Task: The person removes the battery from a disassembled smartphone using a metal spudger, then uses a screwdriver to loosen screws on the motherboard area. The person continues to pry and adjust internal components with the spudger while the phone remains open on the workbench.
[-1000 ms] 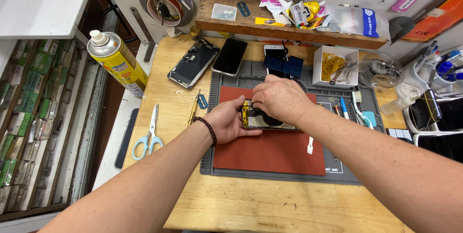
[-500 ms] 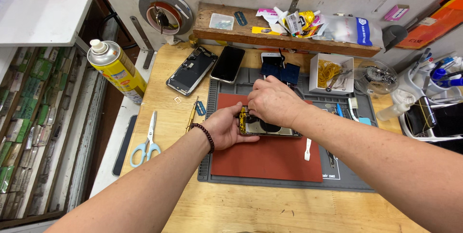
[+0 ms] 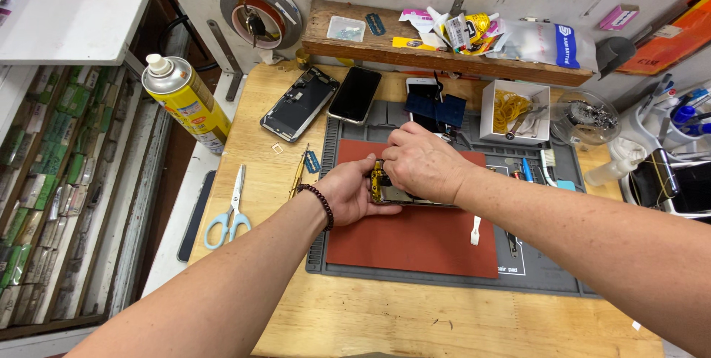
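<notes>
Two hands meet over one opened phone (image 3: pixel 392 193) lying on the red-brown pad (image 3: pixel 415 239), which sits on the grey work mat (image 3: pixel 533 273) at the middle of the wooden bench (image 3: pixel 355 313).

Change since half a second and one second ago: very little. Both hands stay on the phone in the same place; the view sits a shade closer. Judgement: the work is in a fine, stationary stage, not a move of parts.

Grip, left hand (image 3: pixel 354 191), beaded bracelet (image 3: pixel 318 201) at the wrist: fingers curled around the phone's left end, thumb on top, clamping it to the pad. Closed on the phone.

Grip, right hand (image 3: pixel 422 165): arched over the phone from above, fingers bunched and pressing down at its upper left part, beside a gold-coloured piece inside the body. Whether a small tool or part is pinched in the fingertips cannot be told; the knuckles hide it.

Near the hands: a white plastic pry tool (image 3: pixel 475 231) on the pad's right edge. To the left, blue-handled scissors (image 3: pixel 228 210) on the bench edge and tweezers (image 3: pixel 298 173) just off the mat.

Further back: a bare phone frame (image 3: pixel 300 102) and a dark-screened phone (image 3: pixel 355 94) side by side, a white box (image 3: pixel 515 110) with yellow bands, a yellow spray can (image 3: pixel 187 99) at far left.

Farthest: a wooden shelf (image 3: pixel 444 62) cluttered with small packets, and a tape reel (image 3: pixel 259 10) on the wall.
</notes>
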{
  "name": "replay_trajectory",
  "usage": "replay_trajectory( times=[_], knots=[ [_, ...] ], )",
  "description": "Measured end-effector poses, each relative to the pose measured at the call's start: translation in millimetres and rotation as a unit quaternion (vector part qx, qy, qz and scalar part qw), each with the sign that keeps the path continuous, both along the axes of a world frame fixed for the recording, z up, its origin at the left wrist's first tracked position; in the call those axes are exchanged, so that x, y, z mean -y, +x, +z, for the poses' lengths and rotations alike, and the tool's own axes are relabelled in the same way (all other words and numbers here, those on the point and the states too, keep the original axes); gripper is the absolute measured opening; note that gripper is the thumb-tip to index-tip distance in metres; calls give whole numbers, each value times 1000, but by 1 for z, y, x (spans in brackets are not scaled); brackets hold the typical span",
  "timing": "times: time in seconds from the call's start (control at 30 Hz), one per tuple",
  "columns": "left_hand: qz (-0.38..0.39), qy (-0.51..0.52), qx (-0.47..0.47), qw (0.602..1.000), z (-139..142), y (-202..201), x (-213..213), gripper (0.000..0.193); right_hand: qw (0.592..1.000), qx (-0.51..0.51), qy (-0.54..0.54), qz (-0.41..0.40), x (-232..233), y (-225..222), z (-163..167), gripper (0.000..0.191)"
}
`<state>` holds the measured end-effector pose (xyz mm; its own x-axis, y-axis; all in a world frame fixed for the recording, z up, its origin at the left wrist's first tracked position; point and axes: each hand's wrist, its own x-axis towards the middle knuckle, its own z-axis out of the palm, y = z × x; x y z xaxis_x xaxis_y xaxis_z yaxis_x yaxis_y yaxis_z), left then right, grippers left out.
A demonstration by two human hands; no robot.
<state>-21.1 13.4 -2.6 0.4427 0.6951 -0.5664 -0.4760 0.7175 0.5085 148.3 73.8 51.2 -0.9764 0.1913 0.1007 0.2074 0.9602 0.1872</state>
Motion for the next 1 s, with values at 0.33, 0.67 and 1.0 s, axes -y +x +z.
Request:
replay_trajectory(
  times=[0.33,0.67,1.0],
  knots=[
    [-9,-6,-5,1000,0,-2,1,52,973,-168,-113,-111,-28,27,7,17],
    [0,-29,28,999,1,-5,4,57,743,-201,-457,-446,8,80,-14,31],
    [31,-17,21,999,27,-3,11,67,296,-396,-696,-521,53,71,-24,25]
  ],
)
